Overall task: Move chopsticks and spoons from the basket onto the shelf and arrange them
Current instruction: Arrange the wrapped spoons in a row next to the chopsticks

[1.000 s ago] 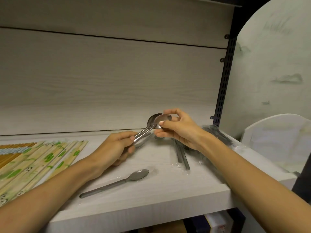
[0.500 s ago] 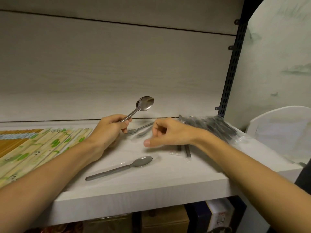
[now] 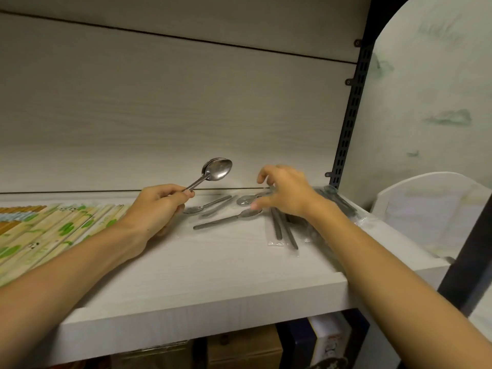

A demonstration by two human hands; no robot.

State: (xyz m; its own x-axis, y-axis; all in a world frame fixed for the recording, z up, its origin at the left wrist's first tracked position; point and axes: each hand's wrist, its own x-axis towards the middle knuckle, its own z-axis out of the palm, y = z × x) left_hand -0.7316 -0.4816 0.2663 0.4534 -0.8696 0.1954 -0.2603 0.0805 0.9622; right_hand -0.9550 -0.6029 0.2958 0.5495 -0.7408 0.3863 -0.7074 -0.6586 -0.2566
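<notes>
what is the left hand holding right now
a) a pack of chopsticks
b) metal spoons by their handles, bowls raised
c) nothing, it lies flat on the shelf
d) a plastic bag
b: the left hand grips the handles of the metal spoons, whose bowls are raised above the shelf.

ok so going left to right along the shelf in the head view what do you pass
wrapped chopsticks → left hand, gripping the raised spoons → loose spoons lying on the shelf → right hand, fingers spread above them → bagged cutlery by the black upright
</notes>
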